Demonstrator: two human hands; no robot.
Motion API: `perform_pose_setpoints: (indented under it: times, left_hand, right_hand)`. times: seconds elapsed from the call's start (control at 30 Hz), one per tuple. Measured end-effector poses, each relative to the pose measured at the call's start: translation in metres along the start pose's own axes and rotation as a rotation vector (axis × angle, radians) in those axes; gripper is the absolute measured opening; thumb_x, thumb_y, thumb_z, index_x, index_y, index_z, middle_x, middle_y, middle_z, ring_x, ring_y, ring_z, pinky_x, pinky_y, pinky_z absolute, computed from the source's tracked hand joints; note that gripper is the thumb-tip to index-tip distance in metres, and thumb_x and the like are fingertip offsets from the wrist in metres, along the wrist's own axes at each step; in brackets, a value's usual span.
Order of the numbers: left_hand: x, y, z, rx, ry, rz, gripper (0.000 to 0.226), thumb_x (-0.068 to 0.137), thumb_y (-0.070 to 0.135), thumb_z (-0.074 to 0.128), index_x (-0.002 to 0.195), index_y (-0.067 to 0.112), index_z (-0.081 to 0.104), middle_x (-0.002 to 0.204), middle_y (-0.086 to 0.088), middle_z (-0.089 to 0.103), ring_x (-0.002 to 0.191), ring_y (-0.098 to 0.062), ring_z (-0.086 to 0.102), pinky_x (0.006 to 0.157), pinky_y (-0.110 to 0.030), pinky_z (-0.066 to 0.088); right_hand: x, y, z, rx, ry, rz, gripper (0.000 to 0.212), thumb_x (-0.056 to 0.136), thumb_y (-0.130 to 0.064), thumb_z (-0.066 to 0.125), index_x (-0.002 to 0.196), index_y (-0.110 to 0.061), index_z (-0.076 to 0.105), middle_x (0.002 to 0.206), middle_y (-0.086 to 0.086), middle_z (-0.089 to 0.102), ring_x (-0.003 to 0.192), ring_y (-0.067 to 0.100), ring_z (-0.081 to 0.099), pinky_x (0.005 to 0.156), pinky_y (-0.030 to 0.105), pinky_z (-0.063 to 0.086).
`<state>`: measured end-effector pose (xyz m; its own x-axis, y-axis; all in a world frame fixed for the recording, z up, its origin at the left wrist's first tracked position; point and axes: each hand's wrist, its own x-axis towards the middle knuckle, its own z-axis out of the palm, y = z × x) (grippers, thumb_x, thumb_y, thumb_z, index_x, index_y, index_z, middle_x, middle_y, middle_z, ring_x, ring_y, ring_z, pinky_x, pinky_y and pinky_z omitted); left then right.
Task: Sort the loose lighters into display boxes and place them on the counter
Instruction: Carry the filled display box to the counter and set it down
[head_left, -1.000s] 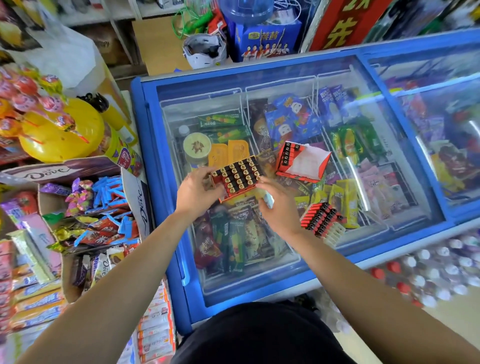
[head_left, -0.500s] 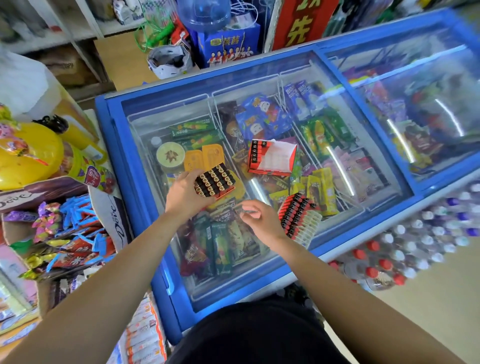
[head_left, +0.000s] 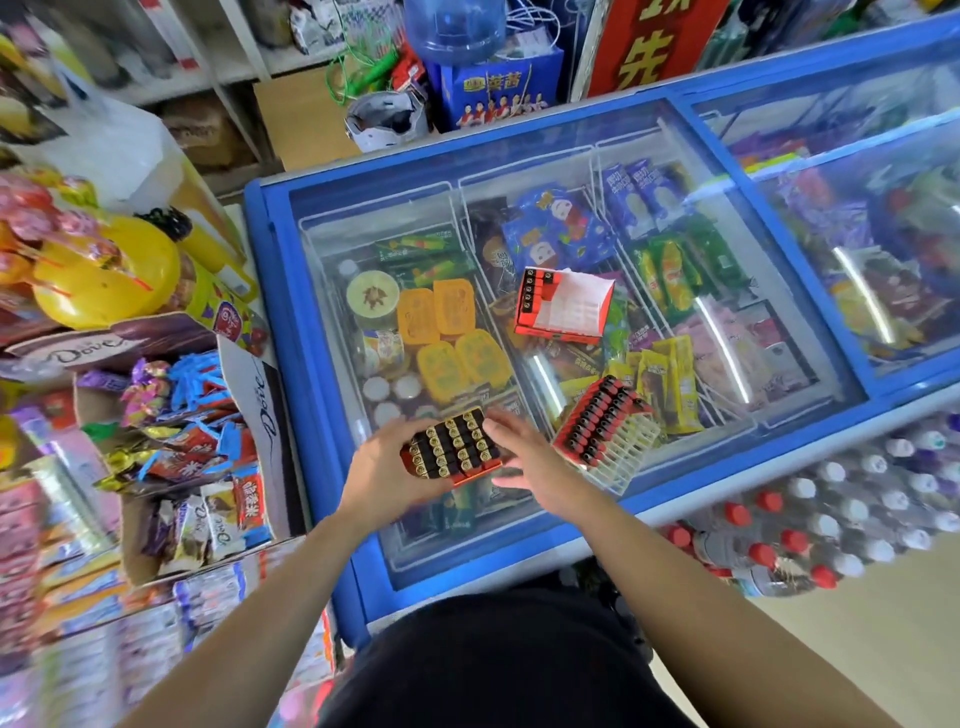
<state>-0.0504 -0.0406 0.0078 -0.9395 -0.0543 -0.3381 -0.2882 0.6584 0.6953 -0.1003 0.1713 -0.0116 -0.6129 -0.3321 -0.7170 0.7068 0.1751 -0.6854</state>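
Note:
My left hand (head_left: 382, 470) grips a red display box of black lighters (head_left: 453, 444) with gold tops, held just above the freezer's glass lid (head_left: 519, 156). At the box's right side is my right hand (head_left: 524, 457), fingers spread, touching or nearly touching it. A second red box (head_left: 563, 306), mostly empty with one row of lighters at its left end, lies on the glass farther back. To the right, a white rack of red and black lighters (head_left: 602, 428) lies tilted on the lid.
The blue chest freezer (head_left: 270, 291) holds ice creams under the glass. A Dove carton of sweets (head_left: 244, 395) and a yellow lollipop stand (head_left: 104, 280) crowd the left. Packs of water bottles (head_left: 831, 519) sit on the floor at right.
My left hand has drawn the full lighter box back toward me, nearer the freezer's front edge. My right hand has opened and come up against the box's right side. The view has shifted.

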Motion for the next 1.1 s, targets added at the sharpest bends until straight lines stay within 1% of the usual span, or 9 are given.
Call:
perform_pose_setpoints:
  times: [0.2, 0.33, 0.43, 0.57, 0.7, 0.8, 0.93, 1.03, 1.1]
  left_hand:
    - [-0.023, 0.009, 0.009, 0.030, -0.040, 0.049, 0.072, 0.058, 0.042, 0.089, 0.122, 0.050, 0.057, 0.101, 0.031, 0.057, 0.096, 0.011, 0.054, 0.084, -0.022, 0.047]
    - [-0.035, 0.016, 0.012, 0.063, -0.048, 0.034, 0.075, 0.056, 0.053, 0.083, 0.124, 0.055, 0.051, 0.103, 0.034, 0.056, 0.098, 0.008, 0.056, 0.087, -0.029, 0.052]
    - [-0.047, 0.023, 0.014, 0.093, -0.047, 0.065, 0.078, 0.053, 0.069, 0.071, 0.126, 0.053, 0.046, 0.102, 0.028, 0.058, 0.097, 0.000, 0.058, 0.086, -0.030, 0.052]
    - [-0.057, 0.024, 0.021, 0.085, -0.003, 0.048, 0.072, 0.057, 0.065, 0.074, 0.124, 0.046, 0.058, 0.109, 0.024, 0.063, 0.100, 0.002, 0.060, 0.088, -0.033, 0.054]
    - [-0.067, 0.022, 0.025, 0.079, 0.040, 0.048, 0.075, 0.059, 0.062, 0.078, 0.128, 0.043, 0.057, 0.112, 0.026, 0.061, 0.102, 0.008, 0.057, 0.091, -0.029, 0.053]
    - [-0.075, 0.021, 0.029, 0.047, 0.087, 0.075, 0.092, 0.060, 0.069, 0.075, 0.141, 0.033, 0.049, 0.119, 0.018, 0.055, 0.108, 0.002, 0.056, 0.093, -0.025, 0.050]
    - [-0.089, 0.015, 0.034, -0.135, 0.117, -0.002, 0.110, 0.061, 0.065, 0.082, 0.152, 0.029, 0.033, 0.138, 0.009, 0.049, 0.127, -0.002, 0.049, 0.102, -0.015, 0.041]
    - [-0.103, 0.016, 0.037, -0.488, 0.102, -0.132, 0.095, 0.070, 0.046, 0.085, 0.150, 0.032, 0.036, 0.141, 0.004, 0.053, 0.125, -0.005, 0.056, 0.103, -0.029, 0.051]
    - [-0.110, 0.013, 0.039, -0.609, 0.099, -0.185, 0.084, 0.074, 0.040, 0.083, 0.146, 0.034, 0.041, 0.137, 0.007, 0.058, 0.124, -0.012, 0.058, 0.100, -0.037, 0.054]
  right_hand:
    - [-0.009, 0.018, -0.003, 0.140, -0.054, 0.015, 0.055, 0.082, -0.032, 0.079, 0.132, -0.030, 0.058, 0.128, 0.002, 0.064, 0.116, 0.026, 0.063, 0.096, 0.056, 0.053]
    - [-0.024, 0.024, -0.011, 0.157, -0.098, 0.010, 0.037, 0.084, -0.027, 0.077, 0.119, -0.032, 0.065, 0.120, 0.005, 0.068, 0.110, 0.027, 0.068, 0.090, 0.058, 0.055]
    - [-0.030, 0.033, -0.021, 0.178, -0.192, 0.015, 0.045, 0.081, -0.025, 0.079, 0.123, -0.035, 0.063, 0.126, 0.008, 0.064, 0.111, 0.032, 0.067, 0.087, 0.056, 0.057]
    - [-0.030, 0.052, -0.021, 0.226, -0.244, -0.046, 0.064, 0.077, -0.013, 0.083, 0.134, -0.027, 0.057, 0.130, 0.018, 0.061, 0.110, 0.038, 0.067, 0.090, 0.059, 0.055]
    - [-0.034, 0.064, -0.014, 0.279, -0.206, -0.093, 0.064, 0.076, -0.011, 0.081, 0.134, -0.016, 0.055, 0.128, 0.025, 0.060, 0.104, 0.044, 0.068, 0.084, 0.055, 0.057]
    - [-0.039, 0.065, -0.013, 0.296, -0.193, -0.106, 0.061, 0.077, -0.010, 0.079, 0.134, -0.013, 0.055, 0.125, 0.025, 0.063, 0.102, 0.046, 0.068, 0.082, 0.052, 0.058]
    - [-0.048, 0.061, -0.013, 0.338, -0.199, -0.097, 0.055, 0.079, -0.012, 0.075, 0.131, -0.014, 0.058, 0.118, 0.019, 0.068, 0.104, 0.042, 0.068, 0.084, 0.052, 0.058]
    - [-0.055, 0.057, -0.010, 0.380, -0.211, -0.090, 0.043, 0.081, -0.013, 0.072, 0.123, -0.018, 0.064, 0.113, 0.014, 0.071, 0.104, 0.036, 0.069, 0.080, 0.047, 0.060]
    - [-0.061, 0.055, -0.006, 0.384, -0.213, -0.088, 0.041, 0.083, -0.014, 0.070, 0.123, -0.020, 0.065, 0.113, 0.014, 0.071, 0.105, 0.035, 0.069, 0.079, 0.046, 0.060]
